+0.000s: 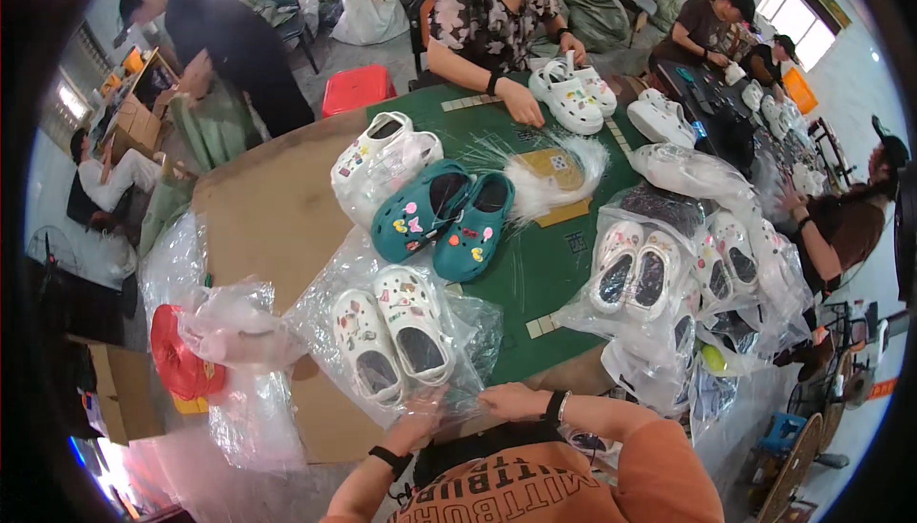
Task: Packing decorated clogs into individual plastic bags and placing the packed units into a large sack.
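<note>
In front of me on the table, a pair of white clogs (416,305) with colourful charms lies inside a clear plastic bag (480,324). My left hand (423,416) is closed on the bag's near edge, by the heels of the clogs, its fingers partly veiled by the plastic. To its right, my right hand (509,401) pinches the same edge. Just beyond the bag stand dark green clogs (473,236) with charms. Behind them a white pair (368,165) is partly wrapped in plastic.
Bagged white clogs (634,265) are heaped at the right of the green mat (535,284). White fibre strands (587,170) lie farther back. A red roll (177,356) and loose plastic sit at the left. Across the table a person handles white clogs (573,98); other people work around.
</note>
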Tool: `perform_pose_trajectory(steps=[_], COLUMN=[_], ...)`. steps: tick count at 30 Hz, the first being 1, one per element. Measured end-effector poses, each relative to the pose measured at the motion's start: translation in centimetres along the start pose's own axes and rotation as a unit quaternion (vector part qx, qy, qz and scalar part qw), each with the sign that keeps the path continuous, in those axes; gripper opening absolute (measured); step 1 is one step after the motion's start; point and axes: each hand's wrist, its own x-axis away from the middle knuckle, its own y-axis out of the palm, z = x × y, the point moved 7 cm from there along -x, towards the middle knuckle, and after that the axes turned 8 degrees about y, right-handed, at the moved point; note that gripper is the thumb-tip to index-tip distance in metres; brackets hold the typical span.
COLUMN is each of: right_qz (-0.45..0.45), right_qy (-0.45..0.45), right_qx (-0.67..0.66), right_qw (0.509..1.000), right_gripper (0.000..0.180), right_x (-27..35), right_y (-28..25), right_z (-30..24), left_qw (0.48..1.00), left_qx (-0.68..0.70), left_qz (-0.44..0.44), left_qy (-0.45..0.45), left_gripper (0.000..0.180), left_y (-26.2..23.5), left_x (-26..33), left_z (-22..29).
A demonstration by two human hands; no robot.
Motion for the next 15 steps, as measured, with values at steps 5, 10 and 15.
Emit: perform_pose_trajectory(steps=[5,10,15], right_qz=[0.122,0.099,0.092], right_qy=[0.101,0.169,0.163], right_qx=[-0.225,-0.469,-0.535], right_qw=[0.962,0.861,0.824], right_gripper=[0.055,0.092,0.114], right_x=[-2.7,-7.0,-9.5], right_y=[-1.5,0.3,1.4], right_z=[4.2,3.8,3.9], left_qw=[0.828,0.645,0.833], left_qx=[0.507,0.612,0.445], left_qz=[-0.169,0.254,0.301], left_qy=[-0.169,-0.38,-0.129], left_gripper=[0.038,0.02,0.028], left_y=[-3.8,-11.5,-20.4], left_x=[5.8,6.7,2.1], left_z=[0.5,-6.0,-1.7])
